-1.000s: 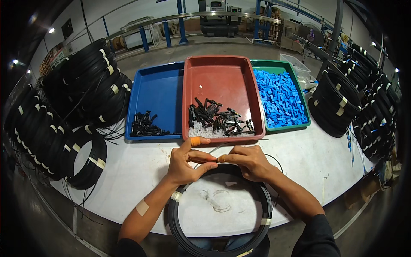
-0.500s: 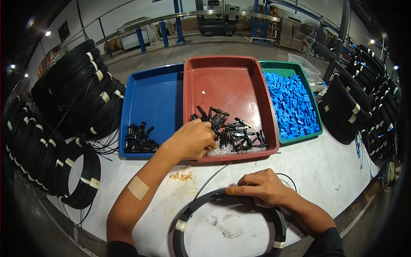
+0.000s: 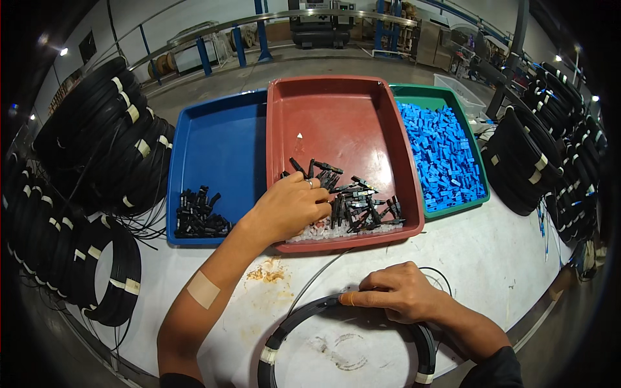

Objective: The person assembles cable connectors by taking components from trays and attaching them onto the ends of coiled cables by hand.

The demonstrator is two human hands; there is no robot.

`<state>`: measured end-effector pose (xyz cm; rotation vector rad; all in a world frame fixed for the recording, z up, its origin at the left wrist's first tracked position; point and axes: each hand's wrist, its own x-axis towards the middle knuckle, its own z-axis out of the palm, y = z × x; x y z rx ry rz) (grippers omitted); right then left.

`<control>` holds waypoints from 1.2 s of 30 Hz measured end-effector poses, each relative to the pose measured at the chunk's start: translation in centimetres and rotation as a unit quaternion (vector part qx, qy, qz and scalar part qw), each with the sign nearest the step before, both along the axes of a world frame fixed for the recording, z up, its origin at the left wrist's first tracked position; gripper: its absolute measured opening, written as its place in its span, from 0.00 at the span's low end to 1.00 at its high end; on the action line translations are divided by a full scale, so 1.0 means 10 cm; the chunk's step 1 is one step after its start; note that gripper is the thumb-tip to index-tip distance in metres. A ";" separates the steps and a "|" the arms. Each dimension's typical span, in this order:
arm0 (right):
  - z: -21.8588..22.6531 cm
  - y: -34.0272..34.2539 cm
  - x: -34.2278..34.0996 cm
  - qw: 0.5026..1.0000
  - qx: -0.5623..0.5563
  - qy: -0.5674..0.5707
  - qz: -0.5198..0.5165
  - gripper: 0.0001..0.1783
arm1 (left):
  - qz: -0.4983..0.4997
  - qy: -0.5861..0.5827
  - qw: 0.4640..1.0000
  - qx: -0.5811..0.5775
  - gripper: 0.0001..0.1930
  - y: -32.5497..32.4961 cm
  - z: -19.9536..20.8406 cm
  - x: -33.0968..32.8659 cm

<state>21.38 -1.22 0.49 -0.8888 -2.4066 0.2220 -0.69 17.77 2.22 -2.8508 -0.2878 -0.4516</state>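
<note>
My left hand (image 3: 292, 205) is down in the front of a red tray (image 3: 333, 116), over a heap of black connector parts (image 3: 359, 207) and small clear pieces (image 3: 381, 231). Its fingers are curled and their tips are hidden, so what they pinch does not show. My right hand (image 3: 407, 294) is closed around the far rim of a coil of black cable (image 3: 424, 349), bound with pale tape and lying on the white table (image 3: 239, 336). A loose cable end arcs from the coil toward the red tray's front edge.
A blue tray (image 3: 220, 142) with black parts (image 3: 197, 213) stands left of the red one. On the right is a green tray (image 3: 456, 208) of small blue pieces (image 3: 440, 152). Stacked cable coils (image 3: 97, 136) flank the left side, and more coils (image 3: 521, 158) the right.
My left hand has shifted slightly left and toward me within the red tray, its fingers still curled. My right hand keeps its hold on the coil. The whole view has tilted a little.
</note>
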 end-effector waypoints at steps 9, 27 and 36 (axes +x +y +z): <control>-0.07 -0.02 0.02 0.999 0.030 -0.022 -0.021 0.38 | 0.081 -0.239 0.938 -0.238 0.09 -0.49 0.16 0.03; -0.07 0.01 -0.06 0.968 0.075 0.221 -0.091 0.31 | 0.013 -0.519 0.646 -0.560 0.09 -1.41 -0.32 -0.19; -0.01 -0.02 -0.08 0.969 0.110 0.209 -0.077 0.31 | 0.014 -0.496 0.659 -0.565 0.10 -1.49 -0.26 -0.17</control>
